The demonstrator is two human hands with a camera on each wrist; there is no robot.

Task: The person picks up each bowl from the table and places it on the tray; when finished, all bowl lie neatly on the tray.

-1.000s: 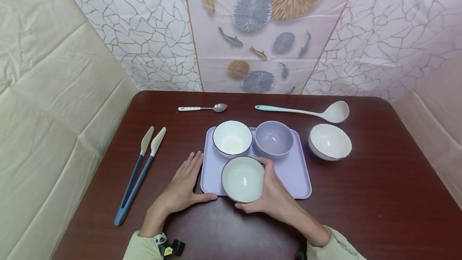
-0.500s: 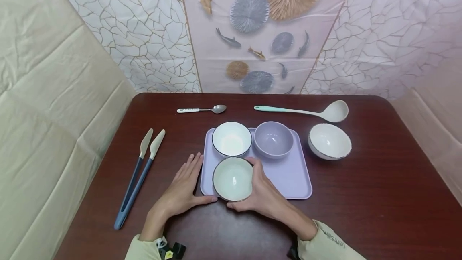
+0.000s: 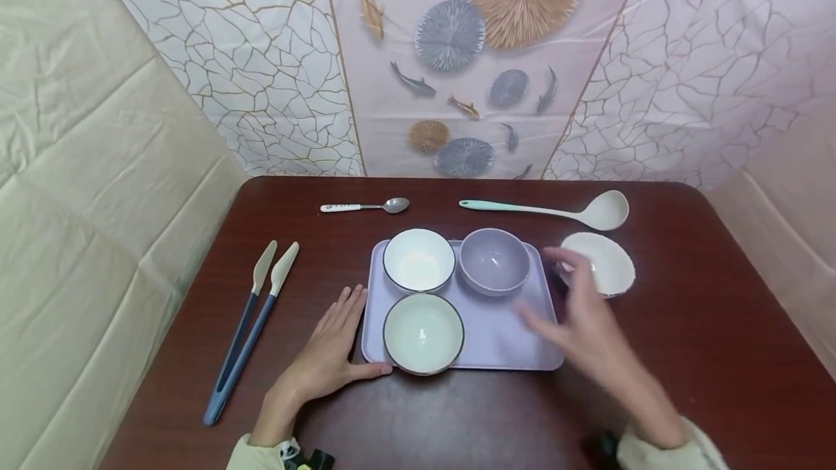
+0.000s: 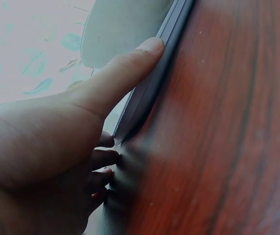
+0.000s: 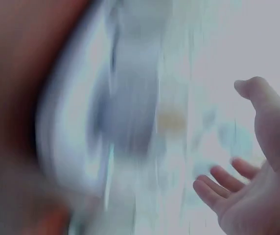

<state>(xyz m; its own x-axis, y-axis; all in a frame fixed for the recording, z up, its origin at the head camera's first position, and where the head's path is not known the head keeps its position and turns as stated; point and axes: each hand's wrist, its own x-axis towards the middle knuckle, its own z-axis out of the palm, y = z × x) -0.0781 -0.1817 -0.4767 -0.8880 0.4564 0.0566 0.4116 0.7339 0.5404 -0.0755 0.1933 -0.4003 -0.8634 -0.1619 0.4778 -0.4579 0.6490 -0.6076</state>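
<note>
A lilac tray [image 3: 503,343] carries three bowls. The white bowl with a dark rim [image 3: 419,261] stands at its back left, the purple bowl [image 3: 495,263] at the back right. At the front left sits a pale green bowl [image 3: 423,334], its near edge overlapping the tray's front rim. My left hand [image 3: 329,350] lies with straight fingers along the tray's left side; in the left wrist view its thumb [image 4: 130,63] touches the tray's edge. Blurred by motion, my right hand [image 3: 588,325] is spread and holds nothing, its fingertips overlapping a white bowl with a rough rim [image 3: 607,263] right of the tray.
A ladle [image 3: 601,210] with a mint handle lies at the back right. Behind the tray is a small spoon [image 3: 395,205]. Blue-handled tongs [image 3: 244,332] lie on the left of the dark wooden table [image 3: 692,325]. Patterned cloth hangs behind the table.
The right hand slid the pale green bowl left on the tray, let go of it and moved right towards the rough-rimmed white bowl. The left hand stayed at the tray's left edge.
</note>
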